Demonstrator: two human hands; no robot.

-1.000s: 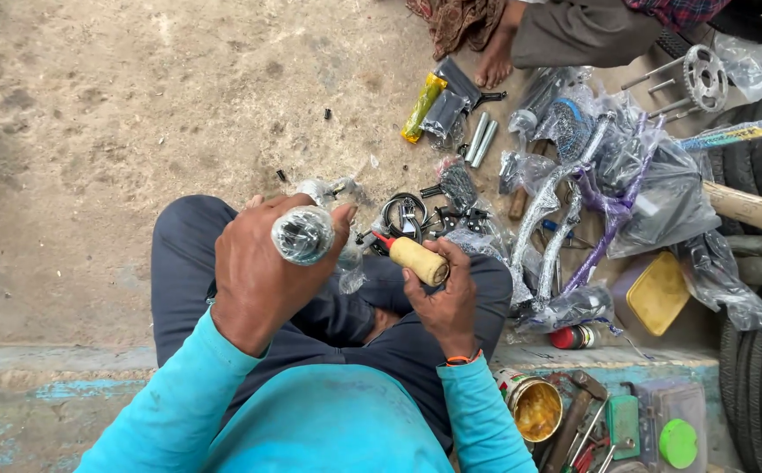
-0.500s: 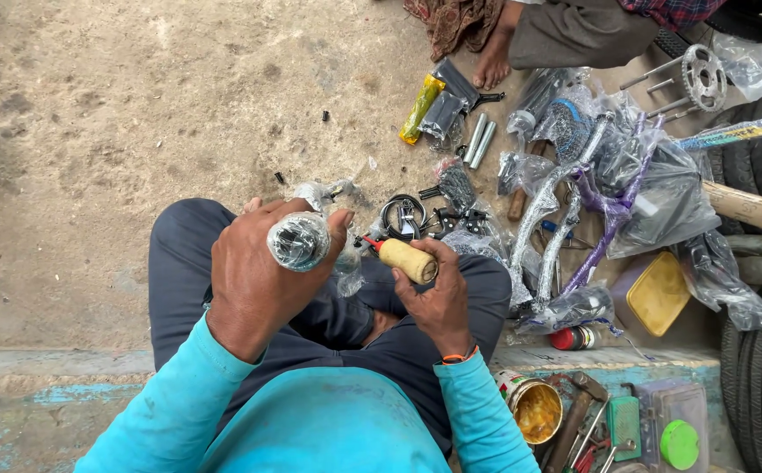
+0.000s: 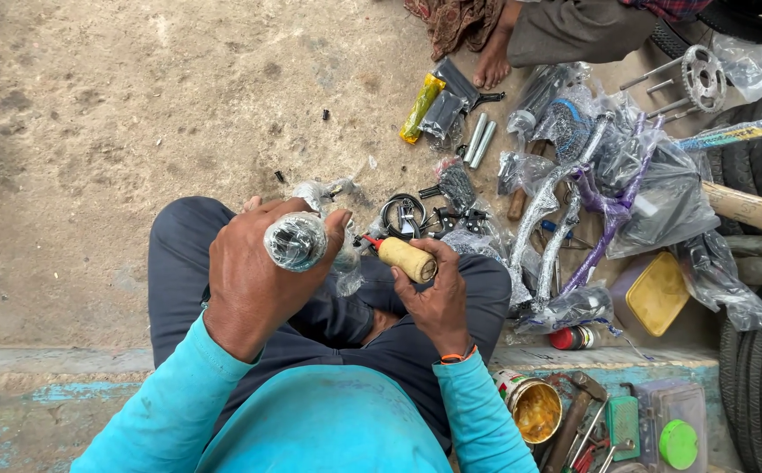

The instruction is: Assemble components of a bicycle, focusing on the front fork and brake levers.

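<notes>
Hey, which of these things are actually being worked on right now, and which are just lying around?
In hand:
- left hand grips a plastic-wrapped metal part
- right hand holds a wooden-handled tool

Lying about:
- yellow tube
- chainring
- wrapped purple frame
- grease tin
- green-lidded box
- tyres
</notes>
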